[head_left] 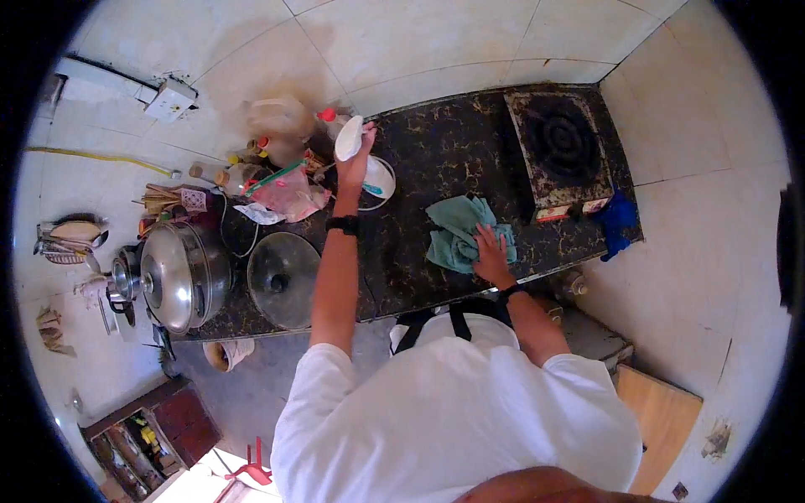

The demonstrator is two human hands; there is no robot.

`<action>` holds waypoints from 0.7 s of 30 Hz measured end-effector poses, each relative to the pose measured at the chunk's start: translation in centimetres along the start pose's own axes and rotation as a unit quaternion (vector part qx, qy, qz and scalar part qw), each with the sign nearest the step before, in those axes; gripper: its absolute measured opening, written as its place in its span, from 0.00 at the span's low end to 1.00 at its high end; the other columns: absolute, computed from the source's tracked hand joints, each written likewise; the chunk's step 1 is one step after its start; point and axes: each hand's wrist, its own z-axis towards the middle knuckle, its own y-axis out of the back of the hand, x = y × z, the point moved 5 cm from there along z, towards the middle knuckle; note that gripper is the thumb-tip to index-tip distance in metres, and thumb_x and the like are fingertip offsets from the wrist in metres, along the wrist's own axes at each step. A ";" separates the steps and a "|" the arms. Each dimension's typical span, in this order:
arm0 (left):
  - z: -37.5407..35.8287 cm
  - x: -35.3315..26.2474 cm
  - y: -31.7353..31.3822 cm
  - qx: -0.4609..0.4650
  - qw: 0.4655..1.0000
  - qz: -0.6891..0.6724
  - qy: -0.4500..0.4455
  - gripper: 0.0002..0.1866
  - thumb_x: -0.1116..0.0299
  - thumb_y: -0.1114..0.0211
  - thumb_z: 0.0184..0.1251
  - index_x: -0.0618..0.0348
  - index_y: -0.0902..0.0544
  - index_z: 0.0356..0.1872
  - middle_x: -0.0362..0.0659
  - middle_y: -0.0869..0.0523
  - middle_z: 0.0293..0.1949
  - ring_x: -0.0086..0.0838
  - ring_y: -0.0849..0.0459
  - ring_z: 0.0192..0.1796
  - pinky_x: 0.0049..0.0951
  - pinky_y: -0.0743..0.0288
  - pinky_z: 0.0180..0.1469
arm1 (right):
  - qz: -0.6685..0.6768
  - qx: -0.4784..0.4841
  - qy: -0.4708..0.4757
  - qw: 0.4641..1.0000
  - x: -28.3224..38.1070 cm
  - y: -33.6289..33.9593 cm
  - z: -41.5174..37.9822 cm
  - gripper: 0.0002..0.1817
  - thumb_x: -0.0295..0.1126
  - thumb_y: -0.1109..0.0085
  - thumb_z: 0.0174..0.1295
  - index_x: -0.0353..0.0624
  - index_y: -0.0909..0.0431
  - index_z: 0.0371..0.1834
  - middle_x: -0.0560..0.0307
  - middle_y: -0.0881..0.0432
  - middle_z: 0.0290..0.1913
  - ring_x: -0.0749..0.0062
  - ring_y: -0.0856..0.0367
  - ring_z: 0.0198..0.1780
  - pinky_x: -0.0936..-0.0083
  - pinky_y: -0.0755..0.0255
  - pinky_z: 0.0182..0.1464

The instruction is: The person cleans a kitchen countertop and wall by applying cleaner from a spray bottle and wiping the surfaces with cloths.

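Observation:
My left hand [355,161] is raised over the back of the counter, closed around a smooth white oval object [349,139] whose kind I cannot make out. Just beside that wrist stands a round white tub [379,181] with a teal mark on it. My right hand [493,255] lies with fingers spread on a crumpled green cloth [457,230], pressing it against the dark patterned countertop [411,251]. Behind my left hand is a bottle with a red cap [329,116], partly hidden.
A rusty gas stove [562,151] sits at the right, with a blue cloth [616,222] by its front corner. Leftward are a pot lid [283,281], a large steel pot [180,277], a pink plastic bag [293,194] and several bottles. The tiled wall [436,42] bounds the back.

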 end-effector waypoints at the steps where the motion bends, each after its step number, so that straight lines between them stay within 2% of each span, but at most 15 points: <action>1: 0.2 0.0 -0.6 0.044 0.995 0.080 -0.037 0.23 0.69 0.37 0.70 0.66 0.29 0.63 0.47 0.18 0.54 0.32 0.19 0.56 0.32 0.27 0.62 | -0.009 -0.022 0.009 1.000 0.1 -0.1 0.2 0.32 0.28 0.36 0.46 0.43 0.31 0.59 0.60 0.47 0.77 0.59 0.58 0.80 0.42 0.66 0.75; 4: 0.6 -0.5 -2.5 0.026 0.992 0.115 -0.050 0.22 0.68 0.37 0.70 0.64 0.27 0.62 0.43 0.18 0.53 0.29 0.18 0.54 0.26 0.22 0.53 | 0.000 -0.027 0.005 1.000 0.1 -0.5 0.2 0.31 0.26 0.37 0.44 0.43 0.30 0.57 0.61 0.47 0.77 0.58 0.57 0.80 0.41 0.66 0.75; 8: 1.5 0.1 -5.2 -0.014 0.995 0.091 0.041 0.17 0.64 0.33 0.68 0.64 0.20 0.52 0.41 0.14 0.44 0.24 0.15 0.43 0.27 0.17 0.40 | 0.010 -0.029 -0.011 0.999 0.3 -0.2 0.4 0.32 0.25 0.38 0.42 0.41 0.30 0.57 0.61 0.47 0.77 0.58 0.57 0.80 0.41 0.66 0.75; 9: 1.8 0.1 -5.7 -0.014 0.995 0.090 0.040 0.17 0.64 0.33 0.68 0.64 0.20 0.52 0.41 0.14 0.44 0.24 0.15 0.43 0.27 0.17 0.40 | 0.013 -0.045 -0.002 0.999 0.3 -0.2 0.3 0.32 0.24 0.38 0.41 0.41 0.30 0.57 0.61 0.47 0.77 0.58 0.57 0.80 0.41 0.67 0.75; 11: 2.2 -0.4 -6.5 -0.023 0.973 0.231 -0.006 0.16 0.63 0.30 0.64 0.66 0.16 0.44 0.42 0.13 0.36 0.23 0.14 0.35 0.26 0.17 0.33 | 0.016 -0.061 0.003 0.998 -0.1 -0.5 0.3 0.32 0.24 0.38 0.41 0.41 0.29 0.56 0.61 0.46 0.77 0.58 0.57 0.80 0.40 0.67 0.74; 12: 2.3 -0.1 -6.5 -0.019 0.973 0.231 -0.003 0.16 0.63 0.30 0.64 0.66 0.16 0.44 0.42 0.13 0.36 0.23 0.14 0.35 0.26 0.17 0.33 | 0.010 -0.061 0.003 0.998 0.0 -0.7 0.2 0.32 0.24 0.38 0.41 0.41 0.29 0.56 0.61 0.47 0.77 0.58 0.57 0.80 0.41 0.67 0.75; 14: 2.3 -0.2 -7.0 -0.030 0.974 0.215 -0.072 0.15 0.63 0.28 0.62 0.68 0.16 0.38 0.42 0.14 0.31 0.23 0.15 0.30 0.25 0.18 0.29 | 0.003 -0.061 0.001 0.998 -0.4 -0.7 0.3 0.32 0.24 0.38 0.41 0.41 0.29 0.56 0.61 0.47 0.77 0.58 0.57 0.80 0.41 0.67 0.75; 17: 2.3 -0.6 -7.0 -0.056 0.973 0.211 -0.081 0.14 0.66 0.28 0.62 0.68 0.16 0.39 0.41 0.14 0.32 0.23 0.15 0.30 0.25 0.18 0.29 | 0.003 -0.030 -0.006 1.000 -0.4 -0.9 0.4 0.33 0.25 0.38 0.41 0.41 0.30 0.58 0.62 0.48 0.77 0.59 0.58 0.80 0.42 0.67 0.75; 21: 2.6 0.0 -6.7 -0.040 0.978 0.204 -0.020 0.13 0.68 0.29 0.62 0.68 0.16 0.41 0.41 0.13 0.34 0.23 0.14 0.32 0.25 0.18 0.31 | 0.018 -0.023 -0.010 1.000 -0.1 -0.5 0.4 0.34 0.25 0.38 0.42 0.41 0.30 0.60 0.63 0.51 0.78 0.61 0.60 0.80 0.43 0.69 0.75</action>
